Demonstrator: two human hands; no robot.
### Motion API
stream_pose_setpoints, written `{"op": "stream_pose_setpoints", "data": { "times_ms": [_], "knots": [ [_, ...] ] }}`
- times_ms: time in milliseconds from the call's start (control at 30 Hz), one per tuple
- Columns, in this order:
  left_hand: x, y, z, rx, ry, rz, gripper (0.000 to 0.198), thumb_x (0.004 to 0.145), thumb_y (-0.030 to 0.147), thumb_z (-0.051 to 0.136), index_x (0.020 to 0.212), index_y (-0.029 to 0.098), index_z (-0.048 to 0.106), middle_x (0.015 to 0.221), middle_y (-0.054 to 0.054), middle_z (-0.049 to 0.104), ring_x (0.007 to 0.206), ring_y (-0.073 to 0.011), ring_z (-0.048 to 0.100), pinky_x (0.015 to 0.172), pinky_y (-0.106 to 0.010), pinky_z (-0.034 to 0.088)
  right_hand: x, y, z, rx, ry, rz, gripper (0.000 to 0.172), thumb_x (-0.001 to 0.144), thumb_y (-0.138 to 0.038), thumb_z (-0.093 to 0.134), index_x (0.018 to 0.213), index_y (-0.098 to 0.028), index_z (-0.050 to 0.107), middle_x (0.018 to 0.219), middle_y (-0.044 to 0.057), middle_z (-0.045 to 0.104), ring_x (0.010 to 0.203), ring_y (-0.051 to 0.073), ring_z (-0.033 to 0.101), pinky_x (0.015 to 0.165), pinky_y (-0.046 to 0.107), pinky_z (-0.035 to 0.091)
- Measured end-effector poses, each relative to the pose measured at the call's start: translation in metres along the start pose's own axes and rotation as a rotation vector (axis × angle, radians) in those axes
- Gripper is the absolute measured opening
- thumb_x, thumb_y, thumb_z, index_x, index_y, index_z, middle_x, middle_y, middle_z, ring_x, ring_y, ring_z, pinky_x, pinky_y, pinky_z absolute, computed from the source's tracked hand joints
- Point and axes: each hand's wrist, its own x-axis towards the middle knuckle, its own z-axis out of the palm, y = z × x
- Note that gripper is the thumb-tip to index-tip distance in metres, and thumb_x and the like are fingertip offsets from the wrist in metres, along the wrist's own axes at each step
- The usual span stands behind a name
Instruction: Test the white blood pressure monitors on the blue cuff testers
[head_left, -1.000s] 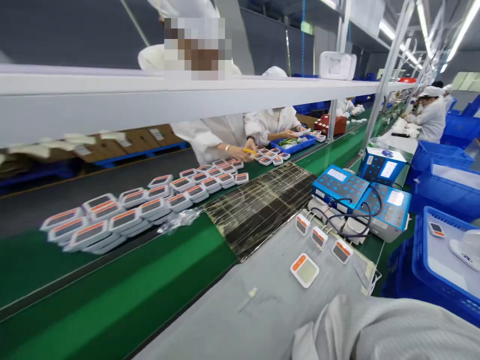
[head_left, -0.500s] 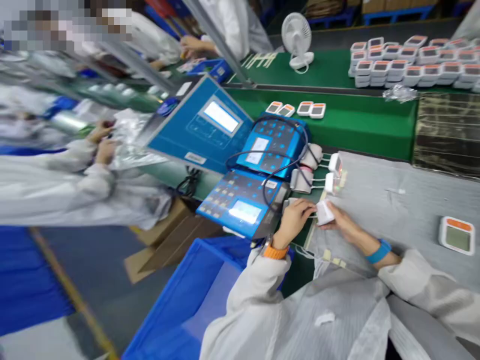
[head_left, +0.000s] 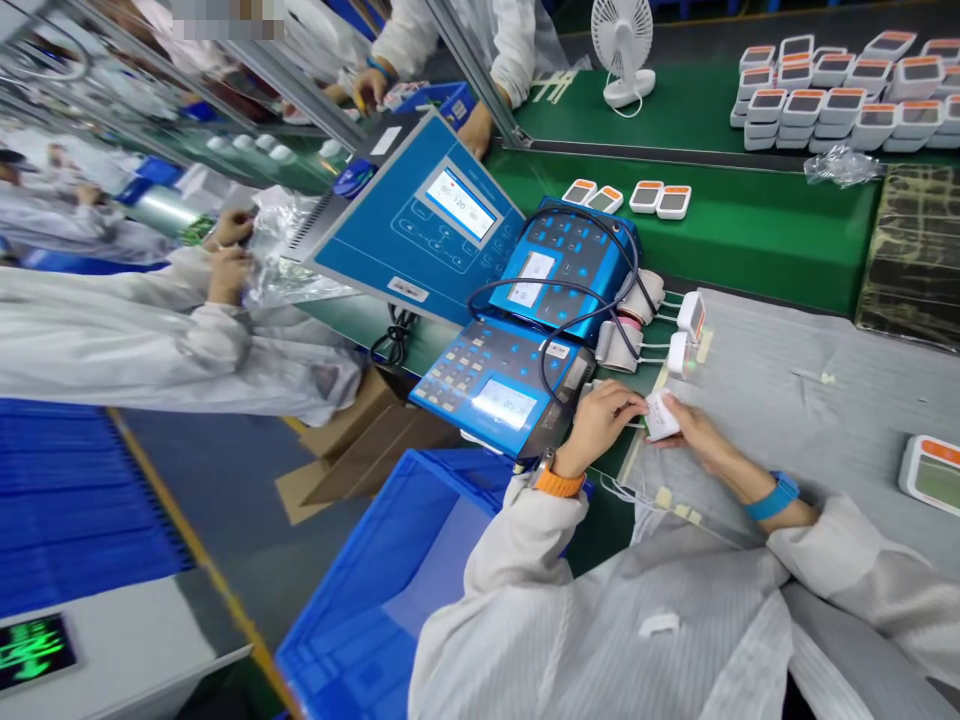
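My hands meet over a small white monitor (head_left: 661,415) at the edge of a grey mat, with a thin cable running from it. My left hand (head_left: 600,425), with an orange band at the wrist, grips its near end. My right hand (head_left: 694,430), with a blue wristband, pinches it from the other side. Part of the device is hidden by my fingers. Just beyond my hands, two similar white monitors (head_left: 690,318) stand wired to white blood-pressure cuffs (head_left: 621,345). Two blue test units (head_left: 502,388) lie to the left, their black tubes looping across them.
A large blue panel (head_left: 420,215) stands beyond the test units. Several orange-topped monitors (head_left: 840,100) are stacked on a green belt (head_left: 712,225), near a white fan (head_left: 622,50). A blue crate (head_left: 375,590) sits below my left arm. A co-worker's hands (head_left: 229,260) hold a plastic bag.
The view has swung round from along the line to my own hands, which came into sight. The white monitor now lies flatter between them.
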Motion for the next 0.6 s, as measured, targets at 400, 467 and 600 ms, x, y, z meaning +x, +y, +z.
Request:
{"op": "stream_pose_setpoints", "data": {
  "times_ms": [400,467,600],
  "knots": [
    [0.008,0.002,-0.006,-0.092,-0.032,-0.060,0.032,0.089,0.051,0.069,0.081,0.021,0.074,0.080,-0.005,0.072,0.078,-0.0191,0.066,0.072,-0.034,0.055,-0.002,-0.013,-0.002,-0.138,-0.032,0.033,0.040,0.095,-0.050,0.063,0.088,-0.013,0.077,0.078,0.008,0.075,0.068,0.019,0.071,0.057,0.026,0.058],
    [0.005,0.007,-0.009,-0.025,0.010,-0.044,0.033,0.089,0.054,0.068,0.084,0.021,0.074,0.083,-0.005,0.073,0.081,-0.0200,0.066,0.074,-0.035,0.054,-0.004,-0.014,-0.001,-0.090,-0.011,0.052,0.040,0.095,-0.051,0.063,0.091,-0.013,0.076,0.080,0.009,0.075,0.068,0.019,0.071,0.057,0.026,0.059],
    [-0.006,0.018,-0.016,0.201,-0.047,0.001,0.025,0.092,0.048,0.067,0.092,0.024,0.075,0.087,-0.004,0.076,0.095,-0.0234,0.066,0.091,-0.043,0.044,-0.007,-0.012,0.001,0.004,0.041,0.072,0.043,0.096,-0.053,0.060,0.099,-0.012,0.074,0.085,0.010,0.076,0.068,0.018,0.072,0.060,0.027,0.061]
  ]
}}
